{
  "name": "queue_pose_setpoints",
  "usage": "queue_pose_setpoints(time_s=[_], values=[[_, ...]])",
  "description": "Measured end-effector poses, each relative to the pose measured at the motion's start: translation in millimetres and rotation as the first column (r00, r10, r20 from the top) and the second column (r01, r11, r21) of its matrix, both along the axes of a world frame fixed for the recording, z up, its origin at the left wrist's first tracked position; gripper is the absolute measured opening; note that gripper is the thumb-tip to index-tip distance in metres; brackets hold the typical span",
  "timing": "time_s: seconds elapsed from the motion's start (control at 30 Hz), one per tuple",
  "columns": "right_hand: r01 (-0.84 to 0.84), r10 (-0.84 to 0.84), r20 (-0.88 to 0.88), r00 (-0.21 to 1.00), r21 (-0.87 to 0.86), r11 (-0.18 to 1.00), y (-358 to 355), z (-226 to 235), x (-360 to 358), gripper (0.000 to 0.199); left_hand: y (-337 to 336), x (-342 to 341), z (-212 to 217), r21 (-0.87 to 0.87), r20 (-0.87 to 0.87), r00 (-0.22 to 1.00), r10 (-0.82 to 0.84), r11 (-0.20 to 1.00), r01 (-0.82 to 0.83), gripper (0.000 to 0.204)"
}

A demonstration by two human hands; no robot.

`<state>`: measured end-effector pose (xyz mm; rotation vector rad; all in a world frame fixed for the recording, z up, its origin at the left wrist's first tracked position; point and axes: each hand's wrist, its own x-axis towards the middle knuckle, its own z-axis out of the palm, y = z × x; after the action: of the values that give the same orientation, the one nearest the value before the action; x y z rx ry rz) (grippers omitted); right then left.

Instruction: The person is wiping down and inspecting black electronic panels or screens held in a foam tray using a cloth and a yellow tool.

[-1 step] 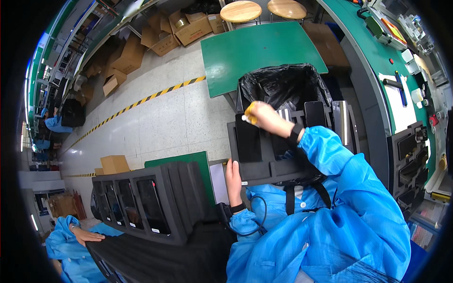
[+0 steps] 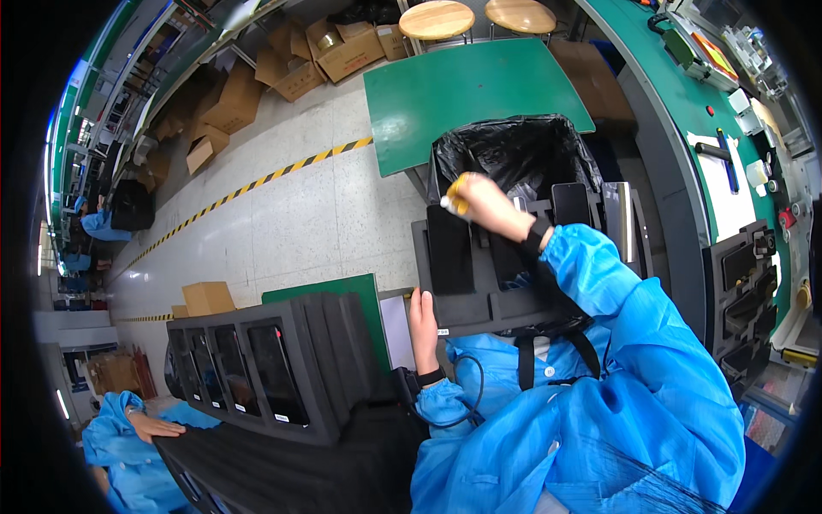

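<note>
A black foam tray [image 2: 469, 319] lies in front of me with dark, flat, phone-like devices in its slots. At its near left corner my left hand [image 2: 422, 334] rests against the edge with the fingers straight. My right hand [image 2: 488, 208] is closed around a small yellow object [image 2: 460, 194] with a white end; its exact kind is unclear. That hand is over the far left part of the tray, just above a black device [image 2: 449, 257]. Another dark device [image 2: 570, 207] stands in the far right part, partly beside a silvery strip [image 2: 623, 224].
A black plastic bag [image 2: 514, 141] opens behind the tray, before a green table [image 2: 479, 86]. To the left stand stacked black foam trays [image 2: 321, 368] with devices. A co-worker's hand [image 2: 154, 426] touches the stack. A green workbench [image 2: 676, 111] runs along the right.
My right hand has shifted slightly, with the yellow object moving up and a little to the right. The left hand stays at the tray's edge.
</note>
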<state>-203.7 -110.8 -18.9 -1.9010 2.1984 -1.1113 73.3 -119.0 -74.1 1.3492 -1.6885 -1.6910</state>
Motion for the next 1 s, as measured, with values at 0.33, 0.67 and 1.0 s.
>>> queue_pose_setpoints(time_s=[0.33, 0.67, 1.0], values=[[0.360, -0.343, 0.243, 0.907, -0.027, 0.933, 87.1, 57.5, -72.1, 0.019, 4.0, -0.9, 14.0, 0.030, 0.017, 1.000, -0.011, 1.000, 0.010, 0.057], [0.354, -0.395, 0.405, 0.825, 0.174, 0.919, 162.4, 30.6, -38.7, 0.020, 3.6, 4.1, 9.6, -0.036, 0.052, 0.998, -0.035, 0.999, 0.037, 0.057], [-0.071, 0.076, -0.050, 0.996, 0.101, 0.992, 73.2, -6.3, 4.5, 0.020, 4.9, 2.1, 7.2, -0.045, 0.094, 0.995, -0.019, 0.999, 0.024, 0.057]])
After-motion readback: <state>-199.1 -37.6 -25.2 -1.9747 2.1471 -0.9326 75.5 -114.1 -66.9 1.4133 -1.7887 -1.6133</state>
